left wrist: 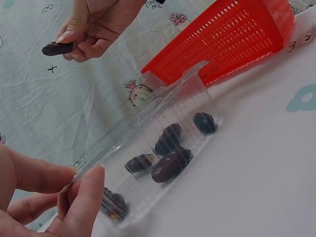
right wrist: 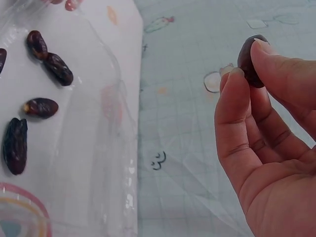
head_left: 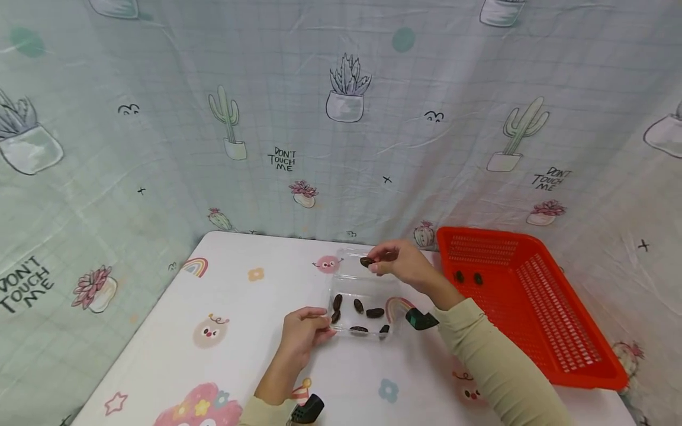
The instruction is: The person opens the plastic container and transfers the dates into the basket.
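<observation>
Between thumb and fingertips my right hand [head_left: 402, 263] pinches one dark brown date [right wrist: 252, 60], raised above the far part of a clear plastic box [head_left: 391, 288]. My left hand [head_left: 303, 334] pinches the near left rim of that box, as the left wrist view shows with its thumb and finger [left wrist: 89, 197] at the edge. Several dates lie inside the box, among them a plump one [left wrist: 171, 164] in the left wrist view and a wrinkled one [right wrist: 15, 146] in the right wrist view. The box's lid stands folded back on the far side.
A red plastic basket [head_left: 538, 322] with slotted walls stands to the right, with two dates [head_left: 478, 278] inside. The white table [head_left: 250, 307] carries printed cartoon figures. Behind it hangs a pale curtain [head_left: 277, 112] with cactus prints. A dark wrist device [head_left: 421, 319] sits by the right sleeve.
</observation>
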`<act>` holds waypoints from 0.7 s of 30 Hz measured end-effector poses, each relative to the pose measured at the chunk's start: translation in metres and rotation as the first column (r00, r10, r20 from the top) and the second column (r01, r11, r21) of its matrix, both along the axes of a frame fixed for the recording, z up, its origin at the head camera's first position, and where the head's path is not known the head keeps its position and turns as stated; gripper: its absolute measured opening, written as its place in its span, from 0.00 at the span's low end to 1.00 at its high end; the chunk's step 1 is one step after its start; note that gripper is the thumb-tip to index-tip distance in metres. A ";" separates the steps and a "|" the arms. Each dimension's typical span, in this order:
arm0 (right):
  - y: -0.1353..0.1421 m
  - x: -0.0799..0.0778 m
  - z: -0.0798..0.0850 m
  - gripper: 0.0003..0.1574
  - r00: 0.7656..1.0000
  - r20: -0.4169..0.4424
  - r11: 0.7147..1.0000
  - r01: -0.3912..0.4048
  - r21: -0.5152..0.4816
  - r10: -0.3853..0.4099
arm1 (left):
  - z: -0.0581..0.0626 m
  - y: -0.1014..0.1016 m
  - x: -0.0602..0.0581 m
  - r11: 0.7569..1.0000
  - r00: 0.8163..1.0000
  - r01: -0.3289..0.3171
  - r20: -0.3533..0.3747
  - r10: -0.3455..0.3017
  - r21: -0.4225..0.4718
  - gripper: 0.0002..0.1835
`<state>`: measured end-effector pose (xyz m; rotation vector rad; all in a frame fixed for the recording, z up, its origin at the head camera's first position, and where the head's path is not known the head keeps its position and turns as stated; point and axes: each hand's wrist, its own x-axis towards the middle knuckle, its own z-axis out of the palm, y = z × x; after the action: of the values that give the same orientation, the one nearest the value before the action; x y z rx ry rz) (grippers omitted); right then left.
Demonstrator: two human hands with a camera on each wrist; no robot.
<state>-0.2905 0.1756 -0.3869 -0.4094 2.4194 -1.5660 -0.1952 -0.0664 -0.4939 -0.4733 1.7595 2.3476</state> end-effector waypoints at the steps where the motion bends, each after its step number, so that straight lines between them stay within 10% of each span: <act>1: 0.002 -0.001 0.002 0.13 1.000 -0.003 1.000 -0.002 -0.012 0.002 | 0.000 0.000 0.000 1.000 1.000 -0.002 0.000 0.002 0.000 0.17; 21: 0.051 -0.009 0.025 0.16 0.990 -0.046 0.990 0.134 0.045 -0.132 | 0.000 0.001 -0.004 1.000 1.000 0.006 0.010 -0.006 0.002 0.16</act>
<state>-0.2997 0.2266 -0.3617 -0.2812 2.5597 -1.5621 -0.1992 -0.0655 -0.4935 -0.4779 1.7511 2.3390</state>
